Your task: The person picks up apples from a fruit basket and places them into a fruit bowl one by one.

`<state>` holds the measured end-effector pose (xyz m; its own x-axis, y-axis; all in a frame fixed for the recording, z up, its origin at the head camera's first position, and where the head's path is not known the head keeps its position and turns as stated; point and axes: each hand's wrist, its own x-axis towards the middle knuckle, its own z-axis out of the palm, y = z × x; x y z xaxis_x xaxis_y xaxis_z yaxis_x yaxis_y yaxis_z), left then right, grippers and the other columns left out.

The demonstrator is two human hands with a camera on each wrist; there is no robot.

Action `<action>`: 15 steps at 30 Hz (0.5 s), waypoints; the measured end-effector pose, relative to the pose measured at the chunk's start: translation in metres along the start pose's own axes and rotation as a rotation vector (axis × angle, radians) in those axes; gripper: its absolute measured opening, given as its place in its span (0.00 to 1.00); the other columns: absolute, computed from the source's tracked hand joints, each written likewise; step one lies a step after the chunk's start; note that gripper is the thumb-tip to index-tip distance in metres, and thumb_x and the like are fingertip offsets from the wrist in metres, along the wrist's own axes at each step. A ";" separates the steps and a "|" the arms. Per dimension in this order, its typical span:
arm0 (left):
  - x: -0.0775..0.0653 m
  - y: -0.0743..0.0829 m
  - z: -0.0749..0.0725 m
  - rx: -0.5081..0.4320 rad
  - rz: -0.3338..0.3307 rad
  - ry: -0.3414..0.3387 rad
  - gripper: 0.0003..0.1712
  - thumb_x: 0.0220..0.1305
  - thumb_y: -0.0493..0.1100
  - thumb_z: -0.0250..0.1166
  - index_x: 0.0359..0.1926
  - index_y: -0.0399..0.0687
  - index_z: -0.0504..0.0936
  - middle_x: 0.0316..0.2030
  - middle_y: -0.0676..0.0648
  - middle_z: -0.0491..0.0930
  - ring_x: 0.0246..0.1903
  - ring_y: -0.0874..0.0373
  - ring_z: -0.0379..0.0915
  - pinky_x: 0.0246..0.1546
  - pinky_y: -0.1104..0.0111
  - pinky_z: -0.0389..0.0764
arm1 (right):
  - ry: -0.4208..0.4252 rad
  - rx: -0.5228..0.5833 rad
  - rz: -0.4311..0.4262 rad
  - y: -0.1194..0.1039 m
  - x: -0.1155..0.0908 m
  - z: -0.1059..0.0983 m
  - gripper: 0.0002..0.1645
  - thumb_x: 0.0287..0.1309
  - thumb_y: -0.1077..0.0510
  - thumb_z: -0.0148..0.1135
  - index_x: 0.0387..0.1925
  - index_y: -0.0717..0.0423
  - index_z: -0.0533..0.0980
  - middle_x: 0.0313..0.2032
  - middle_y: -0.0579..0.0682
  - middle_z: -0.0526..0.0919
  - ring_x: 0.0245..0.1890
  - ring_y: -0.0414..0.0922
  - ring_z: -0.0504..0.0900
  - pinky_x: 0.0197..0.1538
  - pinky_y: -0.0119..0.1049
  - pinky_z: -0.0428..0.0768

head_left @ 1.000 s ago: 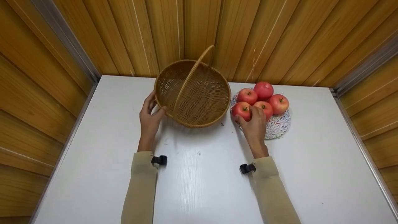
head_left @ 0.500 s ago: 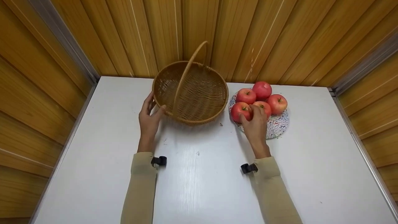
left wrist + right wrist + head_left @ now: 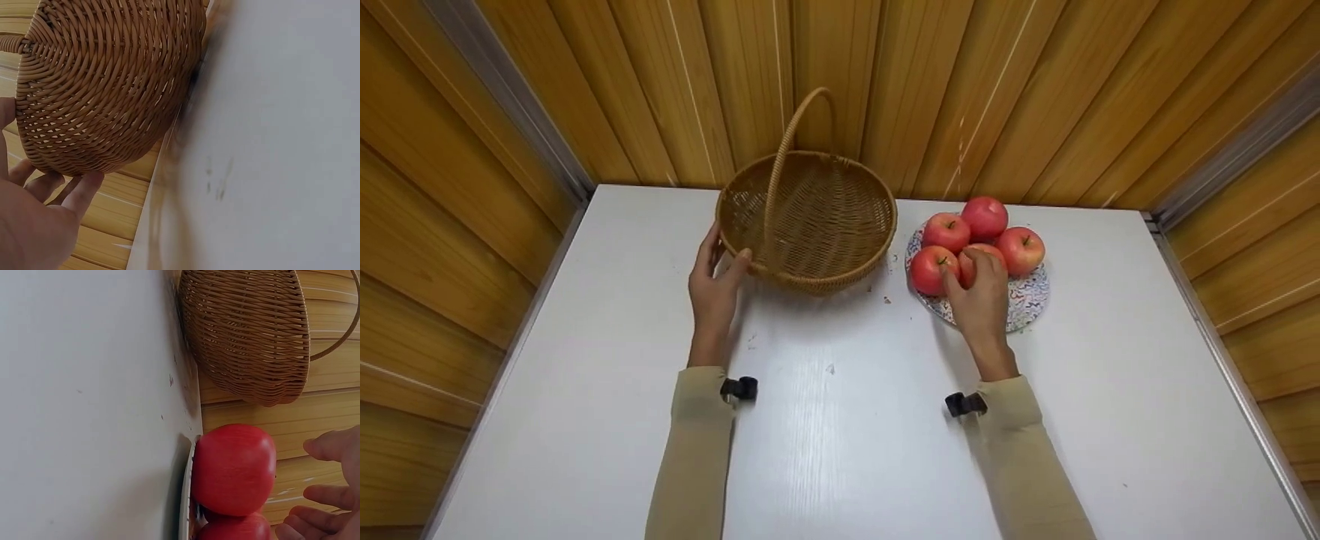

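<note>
A brown wicker basket (image 3: 825,217) with an arched handle (image 3: 776,180) stands at the back of the table, its inside bare. My left hand (image 3: 714,294) grips its left side, thumb at the rim and fingers against the outer weave, as the left wrist view shows too. Several red apples (image 3: 934,270) sit on a speckled round plate (image 3: 1027,304) to the right. Over the front ones hovers my right hand (image 3: 981,307), fingers bent and spread, partly covering the middle apple. In the right wrist view, this hand (image 3: 337,484) is apart from the nearest apple (image 3: 233,469).
The white table (image 3: 810,420) is bordered by wood-panelled walls (image 3: 840,52) at the back and sides. Small dark specks (image 3: 887,300) lie between basket and plate. Each wrist wears a black strap-on device (image 3: 740,388).
The basket has shifted slightly left and its handle has swung left, with my left hand still on it. My right hand has moved a little right, from the front-left apple towards the middle one.
</note>
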<state>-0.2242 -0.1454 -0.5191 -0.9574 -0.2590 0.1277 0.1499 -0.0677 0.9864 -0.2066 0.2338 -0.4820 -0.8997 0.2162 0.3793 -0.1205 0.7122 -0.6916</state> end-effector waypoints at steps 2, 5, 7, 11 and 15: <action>-0.001 0.001 -0.002 0.020 -0.001 0.013 0.41 0.75 0.48 0.69 0.83 0.59 0.63 0.81 0.52 0.59 0.78 0.47 0.56 0.68 0.57 0.75 | -0.009 -0.013 0.000 -0.001 0.003 -0.003 0.27 0.67 0.59 0.72 0.61 0.71 0.77 0.60 0.65 0.78 0.64 0.60 0.72 0.72 0.53 0.70; -0.002 0.002 -0.005 0.094 0.021 0.043 0.39 0.74 0.50 0.69 0.81 0.61 0.65 0.82 0.58 0.56 0.80 0.51 0.52 0.75 0.58 0.65 | -0.049 -0.035 -0.007 -0.003 0.008 -0.007 0.30 0.68 0.58 0.71 0.65 0.70 0.75 0.64 0.65 0.77 0.67 0.60 0.71 0.73 0.55 0.70; -0.002 0.002 -0.007 0.169 0.048 0.063 0.38 0.74 0.52 0.68 0.81 0.61 0.67 0.81 0.60 0.56 0.81 0.56 0.48 0.78 0.61 0.57 | -0.077 -0.053 -0.029 -0.004 0.012 -0.010 0.33 0.69 0.57 0.71 0.68 0.70 0.73 0.66 0.66 0.75 0.68 0.60 0.71 0.73 0.57 0.70; 0.000 0.008 -0.011 0.265 0.088 0.078 0.37 0.76 0.54 0.66 0.81 0.60 0.67 0.81 0.59 0.57 0.80 0.64 0.47 0.79 0.62 0.53 | -0.105 -0.077 -0.094 -0.008 0.020 -0.017 0.35 0.69 0.57 0.70 0.69 0.71 0.72 0.67 0.67 0.75 0.70 0.61 0.70 0.73 0.58 0.69; 0.007 0.026 -0.010 0.278 0.127 0.067 0.36 0.80 0.58 0.59 0.82 0.57 0.65 0.82 0.56 0.57 0.79 0.66 0.48 0.78 0.64 0.54 | -0.129 -0.092 -0.131 -0.012 0.028 -0.022 0.34 0.71 0.56 0.69 0.70 0.70 0.71 0.67 0.66 0.75 0.69 0.60 0.70 0.72 0.59 0.71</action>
<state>-0.2248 -0.1584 -0.4935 -0.9156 -0.3124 0.2533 0.1847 0.2328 0.9548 -0.2210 0.2460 -0.4496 -0.9259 0.0347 0.3763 -0.2063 0.7877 -0.5804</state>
